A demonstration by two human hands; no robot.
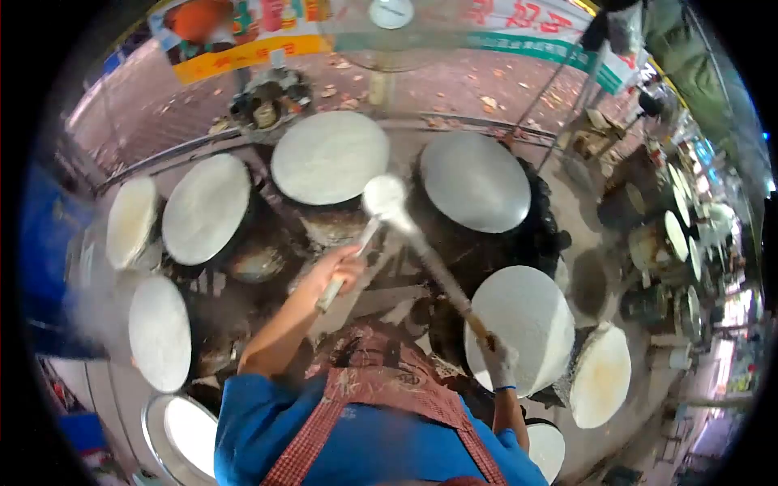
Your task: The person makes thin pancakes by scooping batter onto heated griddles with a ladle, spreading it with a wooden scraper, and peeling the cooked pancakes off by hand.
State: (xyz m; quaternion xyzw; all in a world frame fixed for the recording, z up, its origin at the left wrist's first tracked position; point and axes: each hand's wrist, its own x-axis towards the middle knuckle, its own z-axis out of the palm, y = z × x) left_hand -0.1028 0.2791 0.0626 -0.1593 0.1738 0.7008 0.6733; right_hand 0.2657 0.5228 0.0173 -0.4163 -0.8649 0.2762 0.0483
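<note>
My left hand (344, 269) is closed round the handle of a ladle (384, 197), whose white, batter-coated bowl is raised between two griddles. My right hand (496, 363) grips the wooden end of a long stick (442, 274), and the stick's whitened far end meets or overlaps the ladle bowl; whether they touch I cannot tell. A round griddle covered in white batter (330, 158) lies beyond the ladle to the left. To the right is a bare grey griddle (476, 182). Below my right hand is another white-covered griddle (519, 328).
More round griddles with pale sheets (206, 209) curve round my left side. A browned sheet (600, 375) is at the right. A metal basin (154, 433) stands at lower left. Banners (519, 32) hang ahead, and further stoves (648, 243) stand far right.
</note>
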